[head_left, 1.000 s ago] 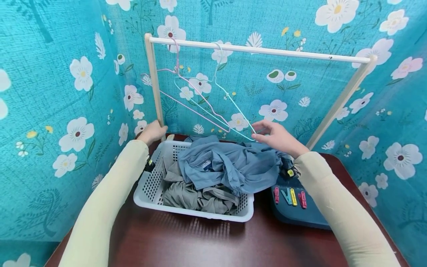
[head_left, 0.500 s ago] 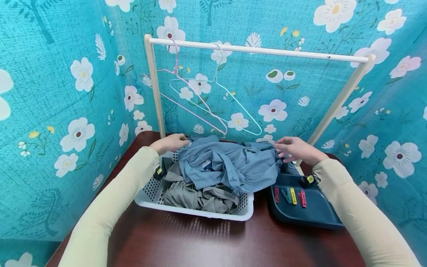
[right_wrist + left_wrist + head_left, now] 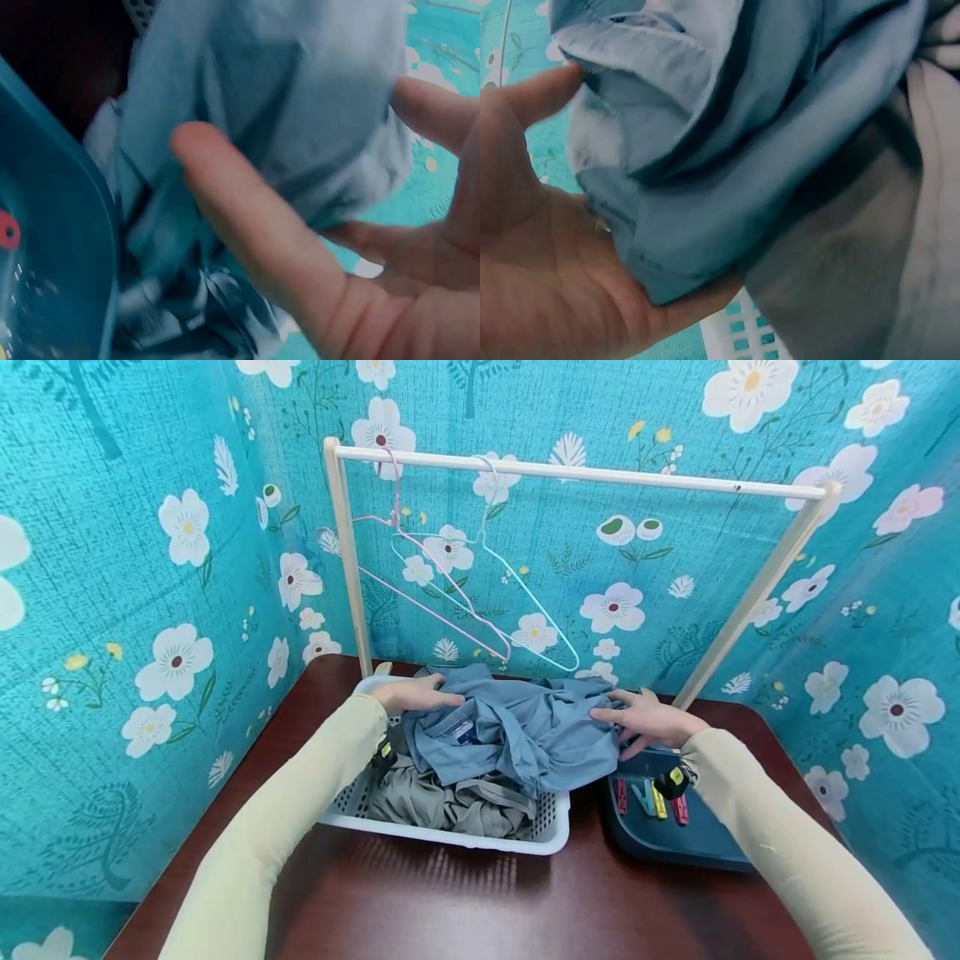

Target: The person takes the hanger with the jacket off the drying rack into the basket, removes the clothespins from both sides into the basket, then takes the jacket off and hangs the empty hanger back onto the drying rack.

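A crumpled blue shirt [image 3: 517,727] with a dark label at its collar lies over the back and right of a white laundry basket [image 3: 450,842]. My left hand [image 3: 414,694] touches its left end; in the left wrist view the thumb and fingers are spread about the blue shirt [image 3: 705,150], the fingers partly behind it. At the shirt's right end is my right hand [image 3: 651,720]. The right wrist view has that hand's fingers spread against the cloth, not curled round it. Grey clothes [image 3: 450,806] fill the basket's front part.
Behind the basket stands a wooden rack [image 3: 585,474] with a pink hanger [image 3: 450,578] and a mint hanger [image 3: 536,602] on its bar. To the right, a dark blue tray [image 3: 675,847] holds several clothespins [image 3: 658,802]. Floral cloth surrounds the brown table [image 3: 420,910].
My left hand has left the rack's left post and moved right onto the shirt. My right hand has let go of the mint hanger and come down to the shirt's right end.
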`<state>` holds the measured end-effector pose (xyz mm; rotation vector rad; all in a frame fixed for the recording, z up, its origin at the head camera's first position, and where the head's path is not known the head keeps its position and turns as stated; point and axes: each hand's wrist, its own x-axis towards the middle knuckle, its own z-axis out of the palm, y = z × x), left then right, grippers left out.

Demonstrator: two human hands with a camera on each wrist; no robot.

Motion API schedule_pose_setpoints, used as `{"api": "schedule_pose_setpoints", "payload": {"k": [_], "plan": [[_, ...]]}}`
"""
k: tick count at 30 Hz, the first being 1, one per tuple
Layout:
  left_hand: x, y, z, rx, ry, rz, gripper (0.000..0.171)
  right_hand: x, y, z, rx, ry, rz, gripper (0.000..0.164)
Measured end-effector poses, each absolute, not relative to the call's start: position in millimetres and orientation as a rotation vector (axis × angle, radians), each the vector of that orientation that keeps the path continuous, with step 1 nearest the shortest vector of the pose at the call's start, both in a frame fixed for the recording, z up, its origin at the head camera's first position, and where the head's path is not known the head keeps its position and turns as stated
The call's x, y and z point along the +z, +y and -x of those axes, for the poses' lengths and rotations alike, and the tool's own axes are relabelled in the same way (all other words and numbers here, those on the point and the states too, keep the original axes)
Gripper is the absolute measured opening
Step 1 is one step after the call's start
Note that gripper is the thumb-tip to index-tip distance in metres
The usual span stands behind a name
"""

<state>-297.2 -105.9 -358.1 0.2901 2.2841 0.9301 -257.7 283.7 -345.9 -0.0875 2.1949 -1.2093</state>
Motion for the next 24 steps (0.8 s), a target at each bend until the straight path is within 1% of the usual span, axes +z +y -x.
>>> {"api": "schedule_pose_setpoints", "payload": {"k": [3,5,7,9,11,12,13,15,16,18,22,23,24], "plan": [[-361,-99,297,0.891,2.303,-0.342,0.097,-350,277,259,-1.239,2.214,0.094,0.094],[-363,-94,298,0.867,2.329,-0.361,0.099,-354,274,261,-1.255,2.236,0.097,0.092],[-366,-89,299,0.85,2.36,-0.36,0.097,-356,271,263,-1.274,2.248,0.088,0.09],[-367,-85,299,0.832,2.395,-0.357,0.091,-358,267,265,-1.27,2.271,0.089,0.087],[-368,-81,300,0.797,2.443,-0.367,0.083,-358,264,266,-1.243,2.313,0.114,0.083],[-368,-80,300,0.77,2.469,-0.384,0.078,-359,263,267,-1.233,2.343,0.125,0.072],[-368,-79,300,0.741,2.495,-0.403,0.072,-358,261,267,-1.214,2.382,0.144,0.057],[-366,-78,300,0.692,2.546,-0.443,0.063,-358,259,266,-1.188,2.466,0.173,0.022],[-365,-79,300,0.69,2.569,-0.461,0.057,-358,258,266,-1.184,2.512,0.183,0.021],[-361,-81,299,0.689,2.633,-0.514,0.05,-357,256,263,-1.209,2.591,0.196,0.034],[-346,-90,293,0.795,2.713,-0.623,0.011,-350,251,248,-1.178,2.801,0.217,0.024],[-341,-93,291,0.818,2.724,-0.649,0.007,-349,249,243,-1.185,2.835,0.227,0.021],[-337,-95,288,0.848,2.723,-0.674,0.011,-347,247,238,-1.194,2.861,0.245,0.019]]}}
